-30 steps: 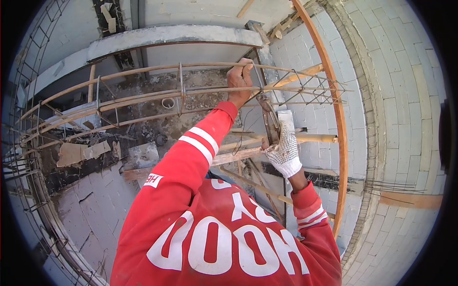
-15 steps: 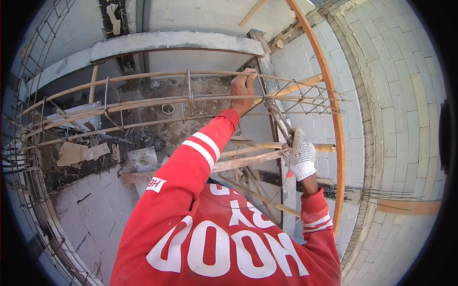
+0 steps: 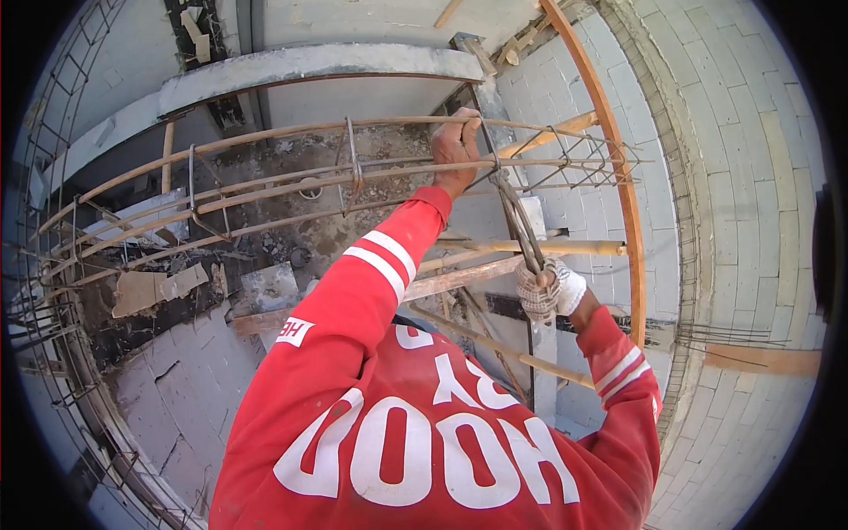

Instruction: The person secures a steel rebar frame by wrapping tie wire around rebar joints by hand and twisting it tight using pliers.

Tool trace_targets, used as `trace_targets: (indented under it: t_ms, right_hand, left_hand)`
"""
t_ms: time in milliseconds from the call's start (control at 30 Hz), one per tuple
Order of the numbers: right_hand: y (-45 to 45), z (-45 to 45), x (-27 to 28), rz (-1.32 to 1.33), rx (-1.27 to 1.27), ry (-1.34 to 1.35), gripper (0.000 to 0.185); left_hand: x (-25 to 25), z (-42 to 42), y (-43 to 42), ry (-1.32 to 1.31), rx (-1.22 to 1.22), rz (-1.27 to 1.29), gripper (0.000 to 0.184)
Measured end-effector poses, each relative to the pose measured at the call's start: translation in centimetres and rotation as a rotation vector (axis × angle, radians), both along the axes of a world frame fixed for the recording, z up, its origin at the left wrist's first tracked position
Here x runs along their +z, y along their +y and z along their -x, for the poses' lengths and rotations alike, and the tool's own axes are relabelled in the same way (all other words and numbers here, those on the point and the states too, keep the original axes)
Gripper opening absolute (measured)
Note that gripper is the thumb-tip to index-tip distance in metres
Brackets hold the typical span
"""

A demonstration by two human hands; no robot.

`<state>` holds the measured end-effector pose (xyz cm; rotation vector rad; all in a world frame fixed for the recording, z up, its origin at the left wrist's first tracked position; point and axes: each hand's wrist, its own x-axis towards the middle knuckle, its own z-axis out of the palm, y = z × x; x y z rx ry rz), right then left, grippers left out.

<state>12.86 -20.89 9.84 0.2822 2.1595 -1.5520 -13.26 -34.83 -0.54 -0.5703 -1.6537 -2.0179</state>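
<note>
A long rebar cage [image 3: 291, 181] with square stirrups stretches across the view. My left hand [image 3: 456, 150], bare, is closed around a stirrup at the cage, between its long bars. In a white knitted glove, my right hand [image 3: 546, 290] wraps round the handles of long metal pliers [image 3: 519, 221]. The jaws of the pliers meet the cage at a bar just right of my left hand. What the jaws grip is too small to tell.
An orange-brown timber [image 3: 618, 177] stands at the right, past the cage's end. Bamboo poles [image 3: 565, 247] and a wooden plank [image 3: 459, 279] lie below the cage. A concrete beam [image 3: 327, 62] runs behind it. More rebar [image 3: 53, 309] is at the left.
My right hand has turned at the wrist, its fingers now wrapped over the handles, and the pliers have swung. My left hand keeps its hold; the cage shifts slightly in view.
</note>
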Motion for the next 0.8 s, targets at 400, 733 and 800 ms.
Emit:
trace_targets:
  t_ms: [400, 733, 800]
  right_hand:
    - [-5.7, 2.4, 6.9, -1.615, -0.101, 0.484, 0.028]
    - [2.2, -1.1, -3.2, -1.051, 0.253, 0.728, 0.043]
    - [1.9, -2.0, -2.3, 0.184, -0.186, -0.125, 0.042]
  left_hand:
    - [1.4, -0.2, -1.0, -0.118, -0.062, -0.072, 0.016]
    - [1.4, -0.2, -0.9, -0.119, -0.067, -0.06, 0.015]
    - [1.4, -0.3, -0.4, -0.074, -0.043, -0.072, 0.015]
